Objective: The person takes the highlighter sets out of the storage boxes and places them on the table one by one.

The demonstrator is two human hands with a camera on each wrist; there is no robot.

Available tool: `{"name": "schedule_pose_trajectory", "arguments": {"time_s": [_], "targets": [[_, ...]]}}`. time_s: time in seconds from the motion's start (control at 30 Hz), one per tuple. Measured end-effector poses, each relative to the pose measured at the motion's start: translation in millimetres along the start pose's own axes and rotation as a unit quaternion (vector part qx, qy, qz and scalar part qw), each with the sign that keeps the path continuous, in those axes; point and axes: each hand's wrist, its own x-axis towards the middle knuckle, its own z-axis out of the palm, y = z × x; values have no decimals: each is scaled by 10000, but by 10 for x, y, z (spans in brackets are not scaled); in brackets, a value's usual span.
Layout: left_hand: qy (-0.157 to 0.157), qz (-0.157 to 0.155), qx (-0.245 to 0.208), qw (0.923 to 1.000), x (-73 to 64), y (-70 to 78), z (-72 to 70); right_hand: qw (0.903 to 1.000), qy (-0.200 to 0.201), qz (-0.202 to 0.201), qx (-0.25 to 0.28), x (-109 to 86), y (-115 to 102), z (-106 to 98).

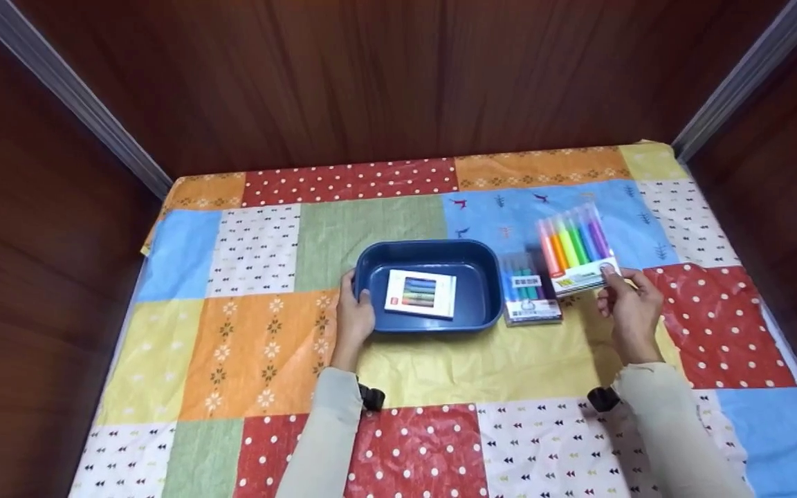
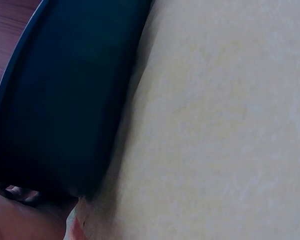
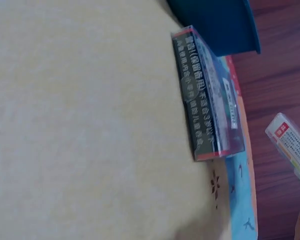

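Note:
My left hand (image 1: 355,315) grips the left end of a dark blue plastic tub (image 1: 429,323), its thumb over the rim. Inside the tub lies a white box (image 1: 446,297) with a picture of coloured sticks. Between thumb and fingers, my right hand (image 1: 632,315) pinches the lower right corner of a clear pack of highlighters (image 1: 575,245), raised off the cloth. Below and left of that pack, a second clear pack of pens (image 1: 531,304) lies against the tub's right side. In the right wrist view, the dark printed edge of this pen pack (image 3: 195,95) faces the camera.
A patchwork tablecloth (image 1: 260,360) covers the table. Dark wood panels (image 1: 301,83) stand behind it and on both sides, with grey metal strips (image 1: 73,97) at the corners. Each wrist wears a small black camera mount (image 1: 372,397).

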Motion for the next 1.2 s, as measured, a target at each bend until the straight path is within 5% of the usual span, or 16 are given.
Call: {"name": "schedule_pose_trajectory", "arguments": {"time_s": [1.2], "targets": [[-21, -16, 2, 10000, -1, -27, -32, 9918, 291, 1220, -240, 139, 152, -394]]}}
